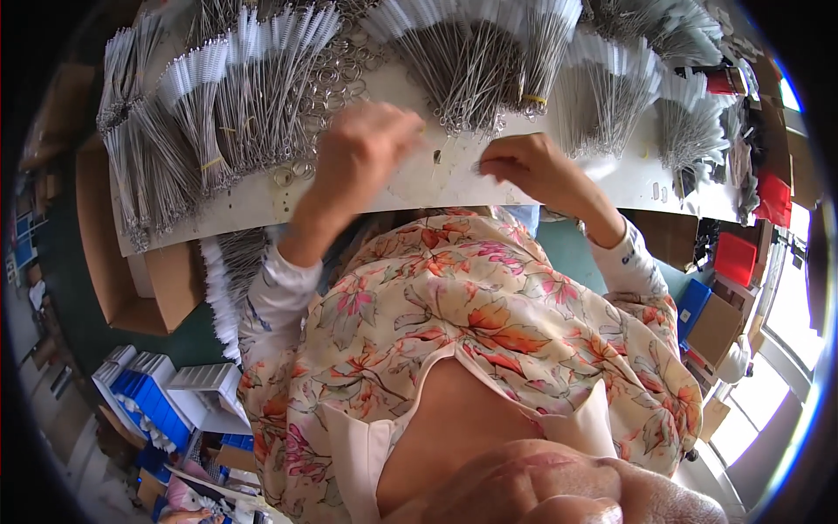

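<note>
My left hand [362,144] is raised over the near part of the white table [401,179], smeared by motion, so its fingers and anything in them cannot be made out. To its right, my right hand [534,168] hovers by the table's front edge with fingers curled in; whatever they may hold is too small to name. Beyond the hands lies a fan of thin wire brushes [476,65] with white bristles and looped wire ends. A loose pile of metal split rings [336,74] lies beside the left hand.
More bundled brushes [196,105] cover the table's left, some tied with yellow bands, and others [611,92] its right. An open cardboard box [161,288] stands below the left edge. Blue and white bins [153,397] sit at lower left, a red bin [736,258] at right.
</note>
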Demonstrator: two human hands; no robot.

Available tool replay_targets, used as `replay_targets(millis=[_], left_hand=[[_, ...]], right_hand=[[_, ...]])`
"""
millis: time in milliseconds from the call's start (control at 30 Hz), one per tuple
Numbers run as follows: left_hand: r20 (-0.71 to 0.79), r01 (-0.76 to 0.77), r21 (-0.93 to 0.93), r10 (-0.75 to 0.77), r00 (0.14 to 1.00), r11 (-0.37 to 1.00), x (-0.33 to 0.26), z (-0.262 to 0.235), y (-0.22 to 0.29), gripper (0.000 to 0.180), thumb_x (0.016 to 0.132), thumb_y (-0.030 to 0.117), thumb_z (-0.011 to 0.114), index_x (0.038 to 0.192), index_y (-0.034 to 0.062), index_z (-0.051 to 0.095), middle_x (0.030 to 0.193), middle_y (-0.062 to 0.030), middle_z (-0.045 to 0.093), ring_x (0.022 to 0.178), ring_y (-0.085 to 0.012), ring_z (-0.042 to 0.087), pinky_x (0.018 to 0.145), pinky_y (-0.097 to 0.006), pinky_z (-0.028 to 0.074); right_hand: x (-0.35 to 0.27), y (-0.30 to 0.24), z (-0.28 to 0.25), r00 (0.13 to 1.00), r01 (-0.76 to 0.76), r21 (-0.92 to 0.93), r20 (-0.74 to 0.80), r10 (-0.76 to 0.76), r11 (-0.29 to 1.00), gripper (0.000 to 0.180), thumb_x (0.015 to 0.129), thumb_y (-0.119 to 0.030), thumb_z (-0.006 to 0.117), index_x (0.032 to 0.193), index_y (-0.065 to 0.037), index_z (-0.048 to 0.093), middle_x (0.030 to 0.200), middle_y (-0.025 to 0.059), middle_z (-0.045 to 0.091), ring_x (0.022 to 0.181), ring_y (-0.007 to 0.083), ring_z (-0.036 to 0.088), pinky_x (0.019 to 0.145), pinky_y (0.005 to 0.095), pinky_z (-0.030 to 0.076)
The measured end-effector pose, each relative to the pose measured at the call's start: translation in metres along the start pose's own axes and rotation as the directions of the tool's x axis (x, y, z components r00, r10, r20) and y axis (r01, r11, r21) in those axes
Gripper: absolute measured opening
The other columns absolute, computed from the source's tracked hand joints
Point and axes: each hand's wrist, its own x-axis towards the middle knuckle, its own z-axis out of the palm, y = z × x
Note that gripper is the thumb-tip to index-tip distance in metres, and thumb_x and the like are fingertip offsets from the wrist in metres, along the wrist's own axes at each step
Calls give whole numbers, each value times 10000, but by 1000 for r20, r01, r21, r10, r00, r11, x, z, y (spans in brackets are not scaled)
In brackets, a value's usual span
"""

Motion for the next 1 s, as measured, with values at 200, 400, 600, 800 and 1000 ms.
replay_targets(millis=[200, 400, 600, 800, 1000], left_hand=[[73, 107, 408, -149, 986, 907, 0, 3, -62, 194, 709, 189, 707, 832, 68, 618, 771, -44, 595, 718, -216, 513, 670, -327, 399], [-38, 526, -358, -574, 818, 772, 3, -22, -20, 154, 814, 219, 648, 790, 78, 589, 735, -25, 547, 729, -99, 489, 694, -272, 413], [263, 58, -878, -378, 887, -474, 7, -10, 31, 173, 942, 194, 463, 972, 33, 519, 879, -14, 518, 792, -85, 502, 664, -229, 429], [108, 114, -993, -529, 841, -22, 7, -18, 35, 132, 910, 109, 513, 991, 8, 540, 914, -47, 577, 811, -91, 555, 781, -218, 468], [-17, 100, -917, -288, 958, 386, 5, -44, 27, 235, 898, 51, 516, 1124, -8, 535, 1014, -98, 607, 908, -116, 585, 803, -204, 460]], right_hand=[[-12, 8, 20, 987, -98, -513, -159, 18, 852, 68, 820, -93, 580, 820, -40, 623, 745, 96, 614, 659, 242, 607, 577, 343, 470], [19, -42, 13, 919, 39, 249, -390, 64, 968, 104, 844, -94, 576, 852, -15, 644, 705, 68, 618, 614, 197, 599, 564, 302, 469], [40, -82, 17, 837, 387, 220, -490, -241, 895, 87, 843, -86, 605, 868, -5, 628, 928, 62, 594, 765, 112, 578, 639, 243, 473], [44, -83, 32, 692, 517, -10, -584, -424, 856, 59, 756, -33, 657, 811, -14, 645, 920, 89, 607, 742, 223, 623, 609, 268, 504], [42, -72, 32, 518, 502, -609, -357, -777, 614, 131, 727, -4, 649, 813, -97, 683, 1006, 101, 618, 700, 213, 627, 547, 220, 498]])
